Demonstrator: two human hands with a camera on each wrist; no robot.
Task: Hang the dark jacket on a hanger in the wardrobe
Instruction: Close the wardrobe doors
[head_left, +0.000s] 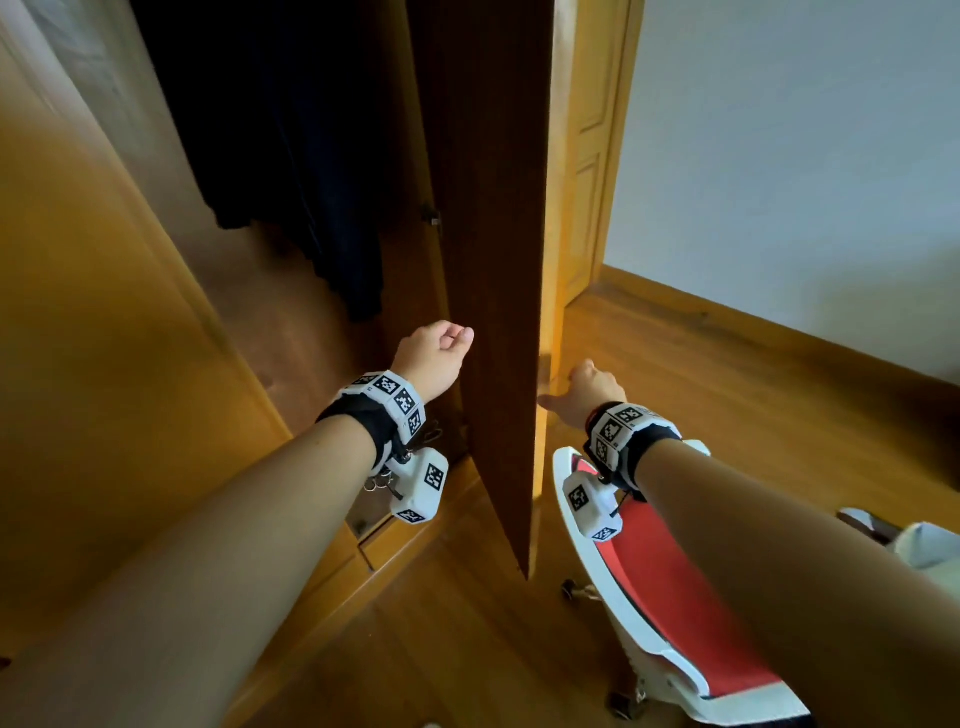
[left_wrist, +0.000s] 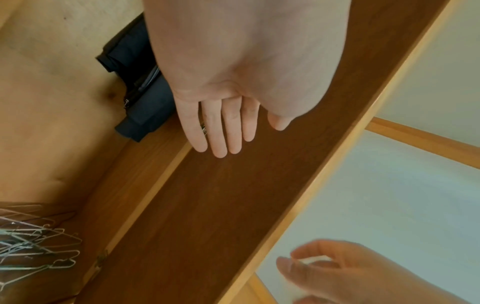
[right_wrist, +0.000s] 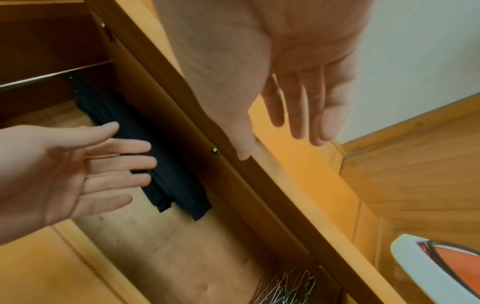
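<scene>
**Two empty hands at an open wardrobe door, dark jacket hanging inside**

The left hand (head_left: 435, 349) reaches forward just inside the wardrobe, next to the inner face of the open door (head_left: 493, 218). Seen from the left wrist, its fingers (left_wrist: 219, 131) are straight and close together, holding nothing; whether they touch the door cannot be told. The right hand (head_left: 589, 391) is on the other side of the same door, at its outer edge. From the right wrist its fingers (right_wrist: 298, 107) are spread and loose, grasping nothing, and the thumb lies against the door's pale edge strip.

Each wrist wears a black strap carrying white blocks printed with black-and-white square code markers; no readable words or brand names show anywhere.

The door is dark brown on its inner face, with a lighter golden edge. Inside the wardrobe (head_left: 104, 260), the dark jacket (right_wrist: 155, 164) hangs from a metal rail (right_wrist: 52, 75), close to the hinge side of the door, beyond the left hand. Its hem hangs clear above the wardrobe's wooden floor. A zip shows on the jacket in the left wrist view.

A tangled heap of thin wire hangers (left_wrist: 31, 246) lies on the wardrobe floor near the door's lower hinge.

Below the right forearm stands a chair (head_left: 675, 597) with a white frame and a red seat, on a wooden floor beside a white wall.
</scene>
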